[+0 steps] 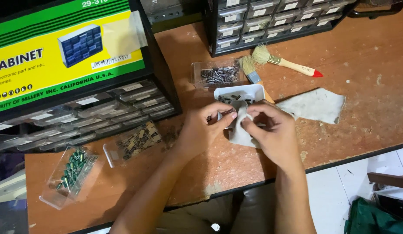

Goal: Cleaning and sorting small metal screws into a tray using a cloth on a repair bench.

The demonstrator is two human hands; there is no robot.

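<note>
my left hand (206, 126) and right hand (270, 130) both pinched on a small white cloth (241, 130) | over the wooden bench (361, 86) | white tray (240, 93) of dark parts just behind (brushes (270, 60) beyond)

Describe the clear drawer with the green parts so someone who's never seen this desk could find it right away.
Start at the big drawer cabinet with the yellow and green label on the wooden desk. In front of it, near the desk's front edge, lie two clear plastic drawers. The one you want is farther left, holding green parts; its neighbour holds dark and tan ones.
</note>
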